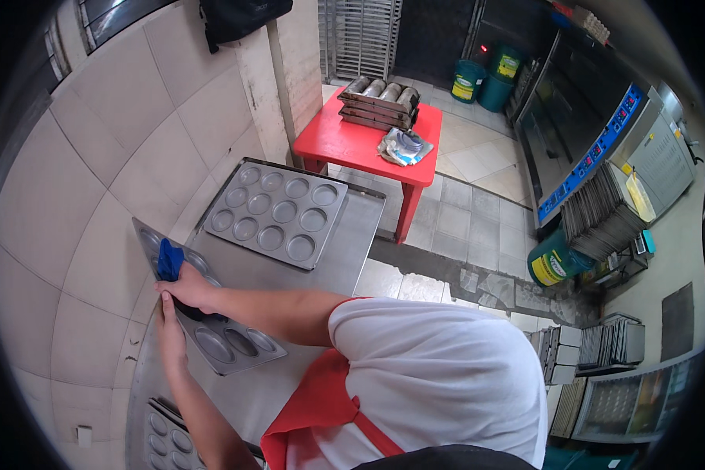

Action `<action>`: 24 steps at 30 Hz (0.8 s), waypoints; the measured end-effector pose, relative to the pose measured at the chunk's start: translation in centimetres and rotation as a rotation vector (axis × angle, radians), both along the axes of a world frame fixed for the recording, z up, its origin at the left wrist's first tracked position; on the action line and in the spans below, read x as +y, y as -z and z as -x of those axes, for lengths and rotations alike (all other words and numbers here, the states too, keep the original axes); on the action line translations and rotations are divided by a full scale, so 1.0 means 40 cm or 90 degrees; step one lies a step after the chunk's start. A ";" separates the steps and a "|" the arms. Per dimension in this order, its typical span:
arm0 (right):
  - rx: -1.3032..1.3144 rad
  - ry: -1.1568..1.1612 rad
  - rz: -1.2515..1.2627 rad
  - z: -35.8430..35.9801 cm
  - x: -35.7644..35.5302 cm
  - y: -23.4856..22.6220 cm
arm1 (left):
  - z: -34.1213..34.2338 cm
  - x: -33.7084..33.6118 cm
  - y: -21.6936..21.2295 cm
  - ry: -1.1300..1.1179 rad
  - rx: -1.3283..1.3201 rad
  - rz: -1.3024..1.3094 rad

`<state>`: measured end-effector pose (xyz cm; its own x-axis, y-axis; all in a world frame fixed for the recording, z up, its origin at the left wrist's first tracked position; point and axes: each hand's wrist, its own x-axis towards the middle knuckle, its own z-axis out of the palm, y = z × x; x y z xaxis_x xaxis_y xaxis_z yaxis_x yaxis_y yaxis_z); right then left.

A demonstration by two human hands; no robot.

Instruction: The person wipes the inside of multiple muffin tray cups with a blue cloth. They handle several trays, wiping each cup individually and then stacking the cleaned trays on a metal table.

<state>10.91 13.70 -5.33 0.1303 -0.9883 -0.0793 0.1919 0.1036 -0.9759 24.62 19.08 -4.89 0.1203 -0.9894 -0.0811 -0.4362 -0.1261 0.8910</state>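
Note:
A grey metal muffin tin (248,362) with round cups stands tilted over the steel table (290,376) beside the tiled wall. My left hand (172,323) holds its left edge, fingers partly hidden. In my right hand (193,288) is a bunched blue cloth (169,258), pressed against the tin's cups. Something dark shows under my right wrist; I cannot make out what it is. A second muffin tin (252,206) lies flat farther along the table, on a larger dark-rimmed tray. More muffin tins (158,442) sit at the near left, partly behind my left forearm.
Beyond the steel table stands a red table (329,135) with stacked loaf pans (380,102) and a crumpled plastic bag (404,146). To the right are a large oven (576,117), stacked flat trays (599,211) and green buckets (560,258). A wire rack (366,35) stands at the back.

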 end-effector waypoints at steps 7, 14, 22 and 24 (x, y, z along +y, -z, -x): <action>-0.182 -0.090 -0.016 0.097 0.002 0.102 | 0.027 -0.002 -0.034 -0.017 0.140 -0.013; -0.162 -0.241 -0.110 0.284 0.063 0.134 | 0.068 -0.024 -0.057 -0.134 0.181 -0.003; -0.110 -0.243 -0.042 0.410 0.090 0.274 | 0.066 -0.042 -0.083 0.040 -0.018 0.076; -0.160 -0.291 -0.105 0.446 0.089 0.284 | 0.101 -0.040 -0.105 0.079 -0.046 0.075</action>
